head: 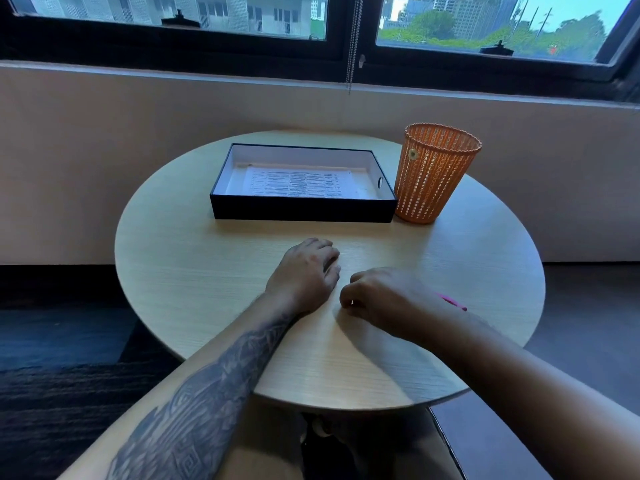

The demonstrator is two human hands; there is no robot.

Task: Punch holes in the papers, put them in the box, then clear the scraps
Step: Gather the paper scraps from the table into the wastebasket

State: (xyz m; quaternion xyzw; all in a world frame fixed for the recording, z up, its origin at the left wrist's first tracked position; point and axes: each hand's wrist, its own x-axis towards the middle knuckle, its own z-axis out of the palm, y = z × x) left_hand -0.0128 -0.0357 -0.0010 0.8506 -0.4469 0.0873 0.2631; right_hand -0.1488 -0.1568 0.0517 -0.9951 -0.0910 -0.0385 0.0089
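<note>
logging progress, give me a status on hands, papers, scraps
Left hand cupped on table, right hand pinching, contents unclear. Papers in box. Bin beside box, nothing blocking.

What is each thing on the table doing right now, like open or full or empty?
box: open, no lid, holding papers.
papers: lying flat inside the box.
orange basket: upright, right beside the box; contents can't be seen.
left hand: palm down on the table, fingers curled.
right hand: fingers pinched together; whether it holds anything can't be seen.

Printed rows on the papers (298,183), too small to read.
</note>
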